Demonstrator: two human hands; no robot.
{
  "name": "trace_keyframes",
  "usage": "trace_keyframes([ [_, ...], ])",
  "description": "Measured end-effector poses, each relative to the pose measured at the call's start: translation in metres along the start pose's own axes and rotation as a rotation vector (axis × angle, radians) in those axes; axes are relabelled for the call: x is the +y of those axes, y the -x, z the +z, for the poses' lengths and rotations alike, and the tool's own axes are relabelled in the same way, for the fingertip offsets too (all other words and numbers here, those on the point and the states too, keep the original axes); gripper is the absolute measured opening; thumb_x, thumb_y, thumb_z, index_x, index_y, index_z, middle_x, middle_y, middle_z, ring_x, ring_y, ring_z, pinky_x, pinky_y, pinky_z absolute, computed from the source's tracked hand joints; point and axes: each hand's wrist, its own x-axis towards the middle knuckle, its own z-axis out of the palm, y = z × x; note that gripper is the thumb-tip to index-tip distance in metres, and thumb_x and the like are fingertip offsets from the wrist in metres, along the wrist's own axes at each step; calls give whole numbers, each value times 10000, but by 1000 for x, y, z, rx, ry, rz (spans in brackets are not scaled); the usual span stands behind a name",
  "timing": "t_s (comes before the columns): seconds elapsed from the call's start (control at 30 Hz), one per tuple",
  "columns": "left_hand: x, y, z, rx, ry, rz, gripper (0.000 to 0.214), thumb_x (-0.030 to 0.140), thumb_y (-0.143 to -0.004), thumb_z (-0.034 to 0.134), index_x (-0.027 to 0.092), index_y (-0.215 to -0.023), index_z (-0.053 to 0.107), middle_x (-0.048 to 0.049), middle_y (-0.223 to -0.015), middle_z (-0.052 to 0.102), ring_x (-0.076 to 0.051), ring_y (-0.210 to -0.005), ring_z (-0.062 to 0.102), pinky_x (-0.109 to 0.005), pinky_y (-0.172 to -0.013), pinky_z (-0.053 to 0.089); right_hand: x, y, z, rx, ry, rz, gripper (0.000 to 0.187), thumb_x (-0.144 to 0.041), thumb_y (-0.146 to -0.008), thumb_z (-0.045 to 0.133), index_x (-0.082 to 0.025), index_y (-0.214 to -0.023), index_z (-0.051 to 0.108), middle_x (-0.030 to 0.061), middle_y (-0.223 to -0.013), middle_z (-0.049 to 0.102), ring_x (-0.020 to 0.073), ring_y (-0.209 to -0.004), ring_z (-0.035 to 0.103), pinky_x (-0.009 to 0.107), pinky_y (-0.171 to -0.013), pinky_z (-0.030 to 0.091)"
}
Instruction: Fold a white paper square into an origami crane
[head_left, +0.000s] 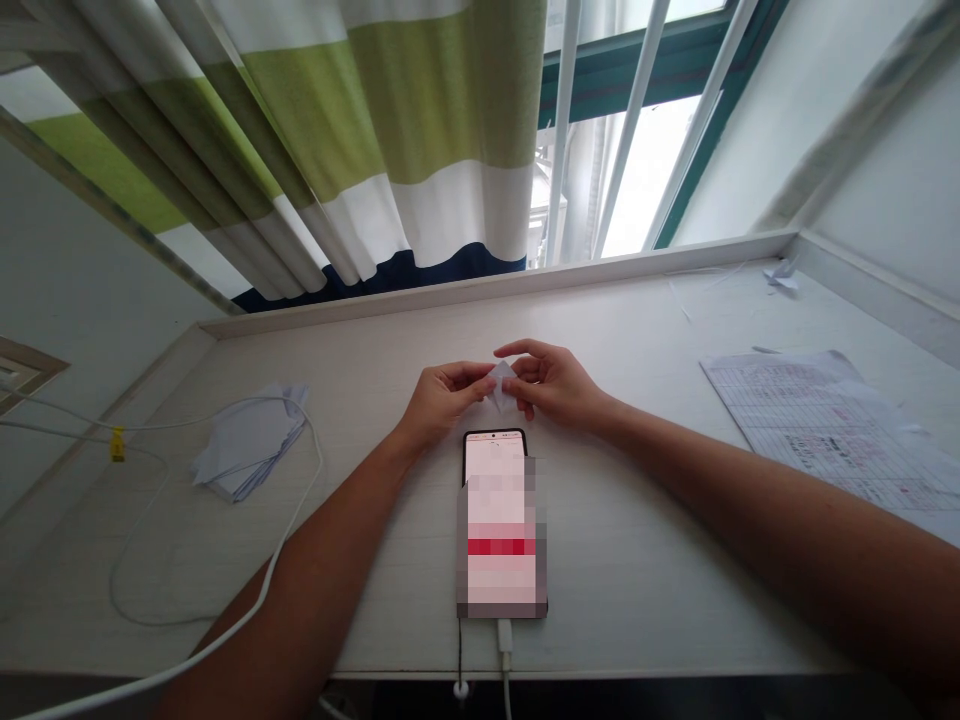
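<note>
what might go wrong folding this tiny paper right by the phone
The small folded paper is pinched between the left hand and right hand, so it may slip and crease wrongly. The phone lies just near them, plugged in near the desk edge; a forearm might nudge it. The white cable beside the left forearm may snag.

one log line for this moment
left hand: pinches small folded white paper piece | right hand: pinches same piece | near: lit black smartphone on white desk | left: stack of white paper sheets
</note>
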Motion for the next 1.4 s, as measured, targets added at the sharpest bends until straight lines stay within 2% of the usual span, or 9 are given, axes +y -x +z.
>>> trace_keyframes([
  [0.27, 0, -1, 2, 52, 14, 8, 338, 383, -651, 922, 180, -905, 828, -76, -909, 806, -203, -839, 724, -348, -815, 572, -1, -1, -1, -10, -77, 79, 494, -410, -786, 835, -171, -1175, 648, -3, -729, 719, 174, -634, 709, 324, -605, 626],
  [0.47, 0, 0, 4, 70, 14, 21, 356, 357, -657, 920, 160, -934, 816, -67, -872, 796, -176, -764, 705, -336, -782, 569, 3, -3, 0, 90, -44, 63, 468, -448, -746, 876, -170, -1066, 678, 28, -768, 743, 167, -661, 699, 313, -624, 613],
  [0.63, 1, 2, 8, 103, -1, 71, 352, 357, -666, 918, 151, -919, 787, -54, -844, 768, -168, -791, 695, -316, -789, 557, 5, -4, 0, 85, -64, 63, 476, -448, -736, 883, -167, -1070, 693, 43, -825, 757, 174, -723, 710, 317, -671, 608],
  [0.77, 1, 3, 12, 122, 45, 90, 386, 353, -677, 913, 158, -948, 721, -39, -891, 739, -145, -790, 691, -296, -776, 558, 2, -4, 2, 75, -52, 73, 401, -476, -741, 867, -163, -950, 728, 68, -902, 774, 196, -809, 727, 313, -697, 602],
  [0.83, 0, 4, 14, 75, 72, 44, 404, 369, -694, 903, 163, -964, 683, -32, -896, 730, -136, -752, 685, -291, -738, 553, 1, -4, 2, 91, -56, 66, 374, -481, -755, 851, -162, -905, 726, 65, -878, 773, 196, -797, 730, 311, -696, 594],
  [0.93, 0, 5, 14, -99, 85, -66, 405, 400, -701, 898, 151, -929, 674, -55, -867, 751, -156, -750, 697, -302, -733, 545, 0, -4, 1, 112, -76, 53, 349, -476, -768, 841, -168, -864, 707, 44, -797, 758, 181, -717, 720, 310, -680, 579],
  [1.0, 0, 6, 14, -155, 74, -92, 387, 417, -711, 890, 145, -904, 692, -69, -836, 761, -166, -745, 699, -295, -707, 527, 0, -4, 0, 107, -87, 44, 333, -473, -783, 828, -175, -860, 700, 32, -768, 748, 174, -690, 710, 306, -670, 570],
  [1.3, 3, 7, 17, -103, -19, -49, 330, 464, -757, 842, 158, -838, 749, -39, -783, 737, -130, -675, 620, -258, -623, 458, 2, -5, -1, 164, -11, 2, 345, -507, -805, 798, -176, -867, 722, 33, -823, 726, 153, -716, 641, 274, -648, 533],
  [1.4, 2, 7, 18, -113, -32, -45, 357, 483, -779, 821, 156, -903, 749, -57, -819, 753, -157, -732, 665, -270, -648, 490, 2, -5, 0, 140, -38, 8, 350, -512, -806, 796, -177, -867, 713, 32, -816, 723, 154, -702, 644, 282, -648, 536],
])
